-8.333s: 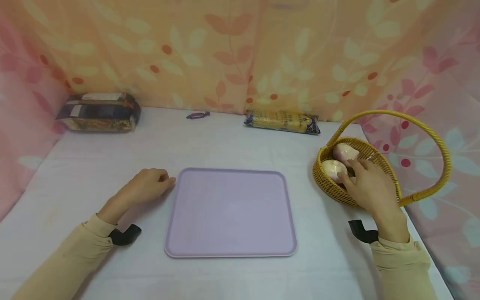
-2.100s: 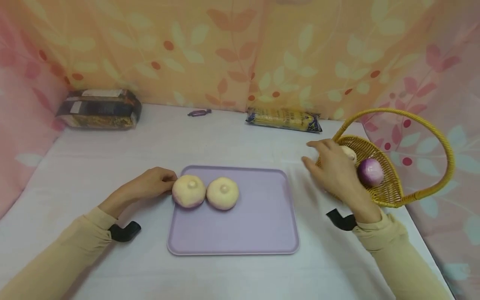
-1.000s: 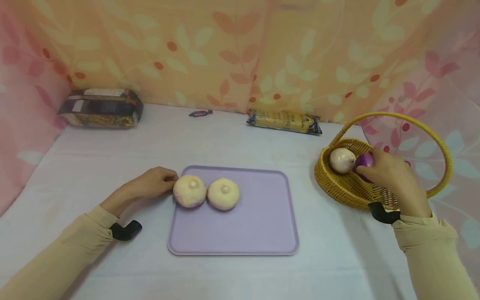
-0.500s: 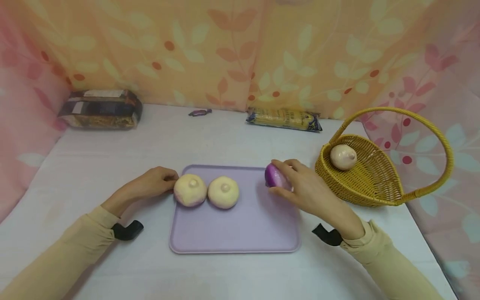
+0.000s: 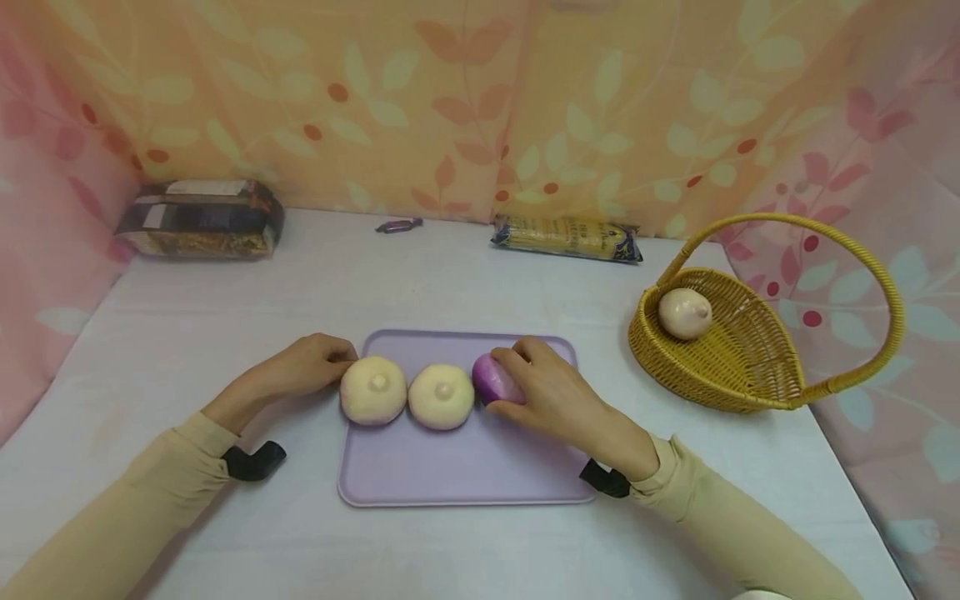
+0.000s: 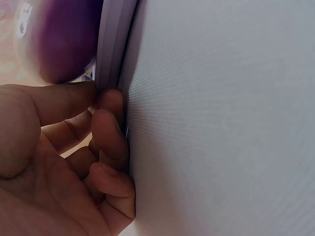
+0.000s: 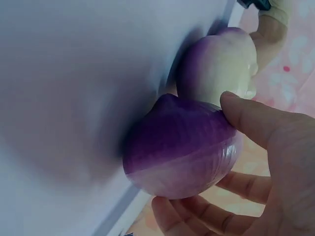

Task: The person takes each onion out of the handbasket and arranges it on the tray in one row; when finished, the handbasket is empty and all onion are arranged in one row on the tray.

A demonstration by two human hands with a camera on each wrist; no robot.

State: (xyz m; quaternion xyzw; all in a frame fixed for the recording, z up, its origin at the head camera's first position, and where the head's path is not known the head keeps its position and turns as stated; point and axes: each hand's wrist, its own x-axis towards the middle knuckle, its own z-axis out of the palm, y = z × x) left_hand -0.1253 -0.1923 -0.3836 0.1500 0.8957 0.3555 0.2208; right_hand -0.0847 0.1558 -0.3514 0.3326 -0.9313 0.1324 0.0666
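Observation:
My right hand (image 5: pixel 558 392) grips a purple onion (image 5: pixel 497 382) at the back of the lilac tray (image 5: pixel 465 467); thumb and fingers lie on opposite sides of it. In the right wrist view, the purple onion (image 7: pixel 182 152) sits close to a pale onion (image 7: pixel 216 64). Two pale onions, a left one (image 5: pixel 373 392) and a middle one (image 5: pixel 441 397), stand in a row with it, stems up. My left hand (image 5: pixel 307 365) pinches the tray's left edge. The left wrist view shows its thumb (image 6: pixel 64 101) at the tray rim (image 6: pixel 110 44), with the other fingers curled beside it.
A yellow wicker basket (image 5: pixel 690 379) with a tall handle stands at right, one pale onion (image 5: pixel 685 314) inside. Along the back lie a dark package (image 5: pixel 202 218), a small purple wrapped candy (image 5: pixel 399 225) and a yellow noodle packet (image 5: pixel 567 238). Patterned curtains border the table.
Two pale onions have come onto the tray. My right hand has lifted the purple onion from the basket and carried it left beside them; both pale onions have shifted slightly. The left hand stays.

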